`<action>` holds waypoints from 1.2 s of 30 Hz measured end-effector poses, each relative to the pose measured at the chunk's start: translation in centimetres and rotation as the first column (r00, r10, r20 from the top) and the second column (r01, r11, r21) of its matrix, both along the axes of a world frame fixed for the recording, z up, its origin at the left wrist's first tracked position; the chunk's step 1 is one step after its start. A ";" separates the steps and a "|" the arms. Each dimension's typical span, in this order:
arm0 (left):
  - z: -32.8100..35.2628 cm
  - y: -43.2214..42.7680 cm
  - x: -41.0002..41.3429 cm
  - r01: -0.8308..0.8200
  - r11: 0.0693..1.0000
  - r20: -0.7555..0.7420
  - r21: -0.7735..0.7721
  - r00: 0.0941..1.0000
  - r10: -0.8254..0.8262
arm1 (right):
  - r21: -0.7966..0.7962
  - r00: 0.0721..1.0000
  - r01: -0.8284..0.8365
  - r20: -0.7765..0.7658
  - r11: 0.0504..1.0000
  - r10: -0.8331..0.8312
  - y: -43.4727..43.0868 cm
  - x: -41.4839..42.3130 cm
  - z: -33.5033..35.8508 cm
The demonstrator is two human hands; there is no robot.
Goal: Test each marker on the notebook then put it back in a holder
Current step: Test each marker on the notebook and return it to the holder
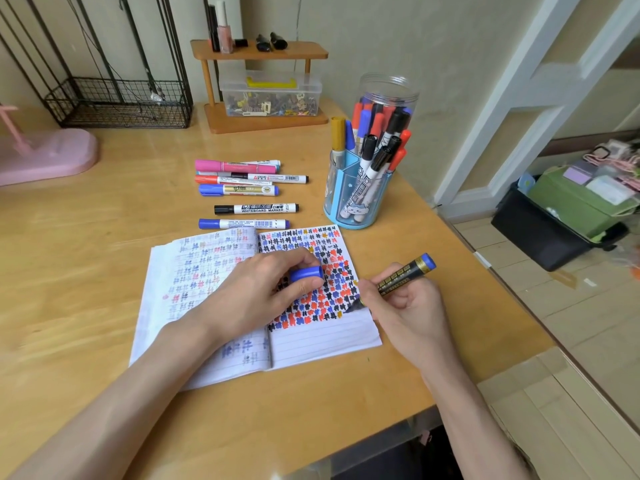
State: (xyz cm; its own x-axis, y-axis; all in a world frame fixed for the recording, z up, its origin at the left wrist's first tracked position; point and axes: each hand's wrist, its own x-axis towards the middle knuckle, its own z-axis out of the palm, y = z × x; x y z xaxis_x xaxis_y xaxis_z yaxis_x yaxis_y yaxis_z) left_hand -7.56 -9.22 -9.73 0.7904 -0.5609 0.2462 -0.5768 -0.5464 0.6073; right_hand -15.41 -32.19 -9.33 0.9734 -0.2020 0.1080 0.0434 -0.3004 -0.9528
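Here the marker (401, 278) slants, tip down-left on the notebook (322, 341).

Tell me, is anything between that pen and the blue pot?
No. Only bare table lies between the marker in the right hand and the blue holder. The left hand holds its cap.
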 end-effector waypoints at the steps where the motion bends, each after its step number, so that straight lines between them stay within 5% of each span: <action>1: 0.1 0.0 0.0 0.001 1.000 -0.003 -0.001 1.000 -0.001 | 0.006 1.000 0.008 0.004 1.000 -0.008 -0.1 0.0 0.0; 21: -0.3 0.1 0.4 -0.012 1.000 -0.024 -0.005 1.000 0.012 | 0.008 1.000 -0.015 -0.004 1.000 0.015 0.0 0.0 0.1; 28: 0.6 0.0 0.1 0.014 0.995 -0.066 -0.100 0.998 -0.020 | 0.297 0.997 0.076 -0.023 0.952 -0.073 -0.4 0.0 1.4; 36: 0.5 0.0 -0.1 0.007 0.996 -0.065 -0.086 0.998 -0.013 | 0.349 0.999 0.051 -0.020 0.936 -0.048 0.4 1.0 1.8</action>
